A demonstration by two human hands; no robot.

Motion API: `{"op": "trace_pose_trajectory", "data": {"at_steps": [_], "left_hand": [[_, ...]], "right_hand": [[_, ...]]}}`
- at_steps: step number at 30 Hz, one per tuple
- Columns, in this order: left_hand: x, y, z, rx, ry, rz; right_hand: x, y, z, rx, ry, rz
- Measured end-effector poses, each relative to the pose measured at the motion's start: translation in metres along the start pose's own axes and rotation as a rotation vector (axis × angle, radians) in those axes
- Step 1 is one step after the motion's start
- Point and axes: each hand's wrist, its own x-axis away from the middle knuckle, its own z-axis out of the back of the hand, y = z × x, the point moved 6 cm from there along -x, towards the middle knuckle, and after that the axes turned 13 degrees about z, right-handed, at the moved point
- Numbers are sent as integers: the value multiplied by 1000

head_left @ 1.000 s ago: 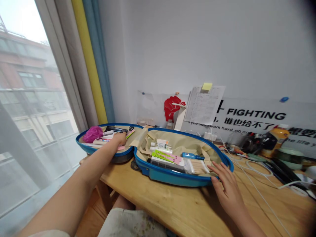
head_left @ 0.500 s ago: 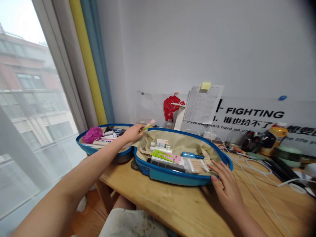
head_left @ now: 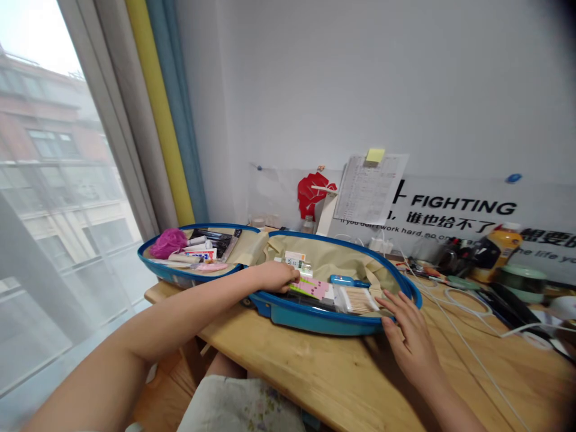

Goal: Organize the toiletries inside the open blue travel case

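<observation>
A person sits at a wooden desk (head_left: 288,375) beside a window (head_left: 58,180), with a blue suitcase (head_left: 315,323) lying open in two shells. The left hand (head_left: 275,276) has moved from above the fold between the shells, where it raised a pink-and-green stick half a second ago, and is now low over the right shell. Its fingers curl downward just beside a pink-and-green packet (head_left: 310,288), and the stick is out of sight, so I cannot tell whether the hand grips anything. The right hand (head_left: 407,336) is relaxed, fingers spread, its fingertips at the near right rim of the case. Beneath the left forearm, white tubes (head_left: 294,261) lie on the tan lining (head_left: 346,258), and a bundle of cotton swabs (head_left: 357,300) lies farther right. A purple bath sponge (head_left: 168,243) sits in the left shell. The desk extends nearer and to the right, where white cables (head_left: 468,339) lie across it.
</observation>
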Motion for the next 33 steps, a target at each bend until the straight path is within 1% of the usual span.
{"op": "trace_pose_trajectory", "data": {"at_steps": [7,18,21,24,26,28,30,32,33], "left_hand": [[1,0,-2,24,-31,17],[3,3,2,37,-16,12],[4,3,4,53,17,16],[7,0,13,95,124,30],[11,-10,23,154,232,56],[19,-27,35,221,339,100],[29,-57,42,258,426,196],[42,-97,45,251,482,339],[49,-119,43,234,491,412]], "right_hand": [[-1,-2,1,14,19,45],[-1,0,0,5,6,23],[0,1,-1,17,2,45],[1,3,-1,37,6,64],[1,2,-1,44,8,76],[1,2,0,47,11,79],[0,2,0,44,9,75],[-1,1,0,42,4,70],[-1,1,0,41,3,71]]}}
